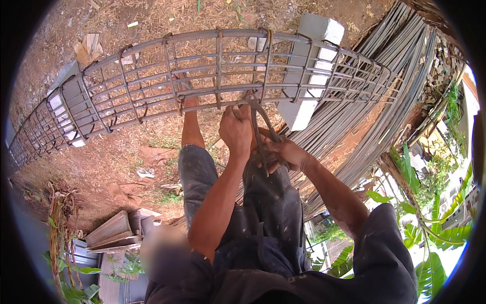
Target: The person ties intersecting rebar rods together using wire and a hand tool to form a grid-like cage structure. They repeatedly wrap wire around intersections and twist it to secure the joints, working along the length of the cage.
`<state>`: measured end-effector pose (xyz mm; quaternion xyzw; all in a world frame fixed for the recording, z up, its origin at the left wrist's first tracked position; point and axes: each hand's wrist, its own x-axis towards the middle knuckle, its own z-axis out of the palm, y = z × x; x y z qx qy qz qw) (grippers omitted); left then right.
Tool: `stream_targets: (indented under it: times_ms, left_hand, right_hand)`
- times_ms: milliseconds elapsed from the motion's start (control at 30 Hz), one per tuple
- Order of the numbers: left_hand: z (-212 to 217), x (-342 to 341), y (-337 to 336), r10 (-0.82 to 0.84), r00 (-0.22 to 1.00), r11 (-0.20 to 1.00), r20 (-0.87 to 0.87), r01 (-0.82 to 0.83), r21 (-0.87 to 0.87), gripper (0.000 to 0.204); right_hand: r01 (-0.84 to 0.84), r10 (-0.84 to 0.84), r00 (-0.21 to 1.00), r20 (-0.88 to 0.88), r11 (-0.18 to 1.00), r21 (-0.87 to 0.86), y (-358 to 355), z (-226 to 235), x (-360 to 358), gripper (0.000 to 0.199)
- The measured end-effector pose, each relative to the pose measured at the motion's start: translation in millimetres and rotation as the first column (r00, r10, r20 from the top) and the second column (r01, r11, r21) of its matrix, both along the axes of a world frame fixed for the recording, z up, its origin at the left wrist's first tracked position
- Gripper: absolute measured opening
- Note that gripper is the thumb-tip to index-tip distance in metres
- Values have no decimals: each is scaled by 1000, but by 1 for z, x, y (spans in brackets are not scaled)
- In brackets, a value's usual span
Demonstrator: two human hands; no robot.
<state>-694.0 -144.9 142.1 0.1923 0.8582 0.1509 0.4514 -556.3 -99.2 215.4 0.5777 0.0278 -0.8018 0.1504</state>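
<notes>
Head view: both hands' grip clenched, left hand on rebar cage, right hand on pincers, above red dirt.

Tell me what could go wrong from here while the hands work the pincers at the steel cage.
1. The left hand sits right beside the metal pincers held by the right hand; a slip could pinch fingers.
2. The long grey rebar cage rests on pale concrete blocks; hard pulling might shift it.
3. Loose steel rods lie close by, a possible trip hazard.
</notes>
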Motion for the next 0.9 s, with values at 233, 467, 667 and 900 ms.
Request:
stream_targets:
  times_ms: [233,467,667,900]
  left_hand:
    - [23,54,-16,547,661,780,514,-626,-26,19]
    - [26,78,-35,186,935,862,301,-302,408,16]
    - [38,52,-33,366,905,849,216,-420,320,37]
    - [50,5,-5,807,404,397,430,-911,111,46]
  right_hand:
    - [-852,367,524,769,213,479,-19,-77,59,57]
    - [-889,152,459,875,82,451,-25,-130,53,70]
    - [-551,206,829,520,460,697,-37,-76,23,48]
    - [-160,139,987,85,732,662,-52,-13,-36,28]
